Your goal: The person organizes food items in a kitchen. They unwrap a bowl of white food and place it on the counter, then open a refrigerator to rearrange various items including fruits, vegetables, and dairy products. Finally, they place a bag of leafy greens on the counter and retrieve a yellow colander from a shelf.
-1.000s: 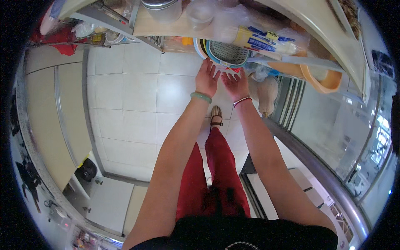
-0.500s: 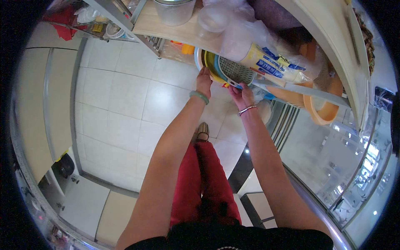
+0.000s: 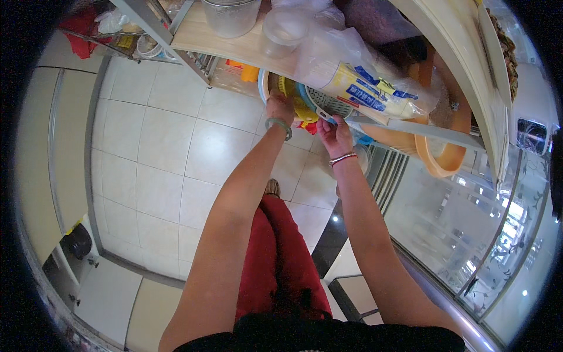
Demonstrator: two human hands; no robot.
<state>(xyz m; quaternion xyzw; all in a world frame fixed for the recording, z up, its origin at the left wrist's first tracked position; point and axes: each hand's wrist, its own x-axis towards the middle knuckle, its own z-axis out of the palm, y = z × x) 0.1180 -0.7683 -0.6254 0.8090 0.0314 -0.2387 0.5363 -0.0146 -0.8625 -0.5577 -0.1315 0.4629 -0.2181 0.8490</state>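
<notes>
The left hand (image 3: 280, 107) is gripping the rim of a yellow strainer (image 3: 296, 101), while the right hand (image 3: 332, 132) is pinching the edge of a blue colander (image 3: 324, 103) under the wooden shelf (image 3: 217, 40).

— What sort of place is this?
— A home kitchen or pantry corner: pale floor tiles (image 3: 176, 158), a wooden shelf (image 3: 229, 42) with plastic containers (image 3: 284, 32), stacked colanders (image 3: 311, 102).

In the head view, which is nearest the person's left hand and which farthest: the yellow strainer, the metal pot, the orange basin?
From the left hand:
1. Yellow strainer, at the fingers, under the shelf.
2. Metal pot, above on the shelf.
3. Orange basin, far right, beyond the right hand.
</notes>
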